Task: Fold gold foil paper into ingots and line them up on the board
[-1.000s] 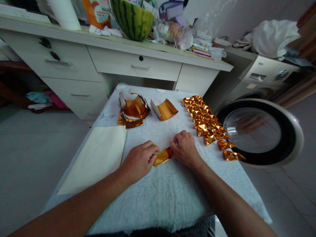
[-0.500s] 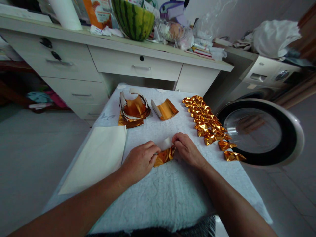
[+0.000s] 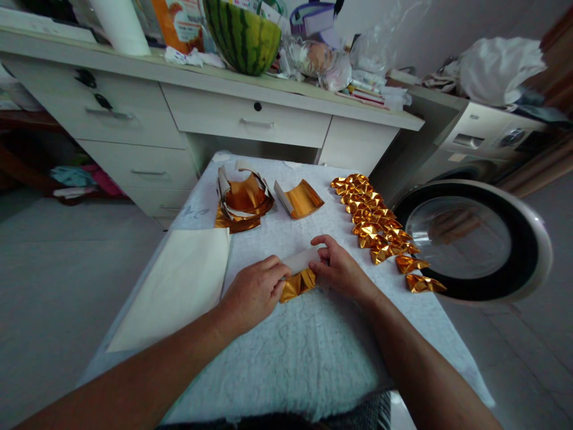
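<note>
Between my hands is a sheet of gold foil paper (image 3: 298, 285), partly folded, its white backing showing along the far edge. My left hand (image 3: 257, 289) is closed on the left end of this sheet. At the right end my right hand (image 3: 338, 269) pinches the paper with its thumb, the index finger lifted and stretched away. Several folded gold foil ingots (image 3: 369, 233) lie in overlapping rows on the right. A loose curved gold sheet (image 3: 304, 198) rests beyond my hands, beside a curled stack of gold foil paper (image 3: 244, 197).
A cream paper sheet (image 3: 179, 286) lies left on the cloth-covered table (image 3: 304, 358). Behind stands a white drawer cabinet (image 3: 250, 122) with a cut watermelon (image 3: 244, 39) on top. To the right, a washing machine's round door (image 3: 474, 239) hangs open beside the table.
The right index finger has lifted and straightened. More white backing now shows along the far edge of the foil sheet. My left hand has stayed in place.
</note>
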The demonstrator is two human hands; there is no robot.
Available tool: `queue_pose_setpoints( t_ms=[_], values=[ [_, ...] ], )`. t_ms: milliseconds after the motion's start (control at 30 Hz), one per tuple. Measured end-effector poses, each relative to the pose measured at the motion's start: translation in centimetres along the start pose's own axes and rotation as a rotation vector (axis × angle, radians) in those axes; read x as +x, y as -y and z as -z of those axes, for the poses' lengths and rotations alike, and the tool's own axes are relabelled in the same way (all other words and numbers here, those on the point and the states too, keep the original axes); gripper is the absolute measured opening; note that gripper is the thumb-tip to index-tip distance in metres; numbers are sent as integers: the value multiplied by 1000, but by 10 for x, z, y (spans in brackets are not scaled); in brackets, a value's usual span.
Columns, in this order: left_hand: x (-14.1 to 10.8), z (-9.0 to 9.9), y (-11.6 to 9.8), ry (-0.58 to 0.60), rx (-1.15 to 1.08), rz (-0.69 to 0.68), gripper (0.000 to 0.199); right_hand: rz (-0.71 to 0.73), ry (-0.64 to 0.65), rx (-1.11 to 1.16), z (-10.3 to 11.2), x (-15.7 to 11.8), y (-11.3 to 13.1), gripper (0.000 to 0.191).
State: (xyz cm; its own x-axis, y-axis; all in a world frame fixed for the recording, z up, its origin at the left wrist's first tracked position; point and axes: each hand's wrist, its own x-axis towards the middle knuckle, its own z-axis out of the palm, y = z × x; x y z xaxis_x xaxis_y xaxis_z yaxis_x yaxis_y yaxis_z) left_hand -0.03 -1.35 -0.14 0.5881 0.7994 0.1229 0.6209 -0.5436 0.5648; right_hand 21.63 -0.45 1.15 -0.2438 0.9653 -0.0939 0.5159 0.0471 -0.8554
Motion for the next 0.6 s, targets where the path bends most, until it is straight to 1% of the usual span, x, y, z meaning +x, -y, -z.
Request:
queue_pose_setpoints(
  t_ms=[100,233,300,400,500,600],
  values=[
    [1,0,1,-53,21,-60,17,10,-26,-34,-1,2,-5,29],
    [2,1,-1,-117,63,-174,14,89,-83,-74,-4,6,-9,25],
    [1,2,-1,-144,73,-194,18,130,-119,-117,-5,7,-8,26],
    [0,1,-1,-181,88,-196,28,155,-151,-125,-6,8,-5,31],
    [0,-1,1,-136,81,-196,31,133,-154,-93,-7,8,-4,34],
    [1,-4,3,-55,50,-156,24,125,-133,-87,-7,7,-3,33]
  ],
)
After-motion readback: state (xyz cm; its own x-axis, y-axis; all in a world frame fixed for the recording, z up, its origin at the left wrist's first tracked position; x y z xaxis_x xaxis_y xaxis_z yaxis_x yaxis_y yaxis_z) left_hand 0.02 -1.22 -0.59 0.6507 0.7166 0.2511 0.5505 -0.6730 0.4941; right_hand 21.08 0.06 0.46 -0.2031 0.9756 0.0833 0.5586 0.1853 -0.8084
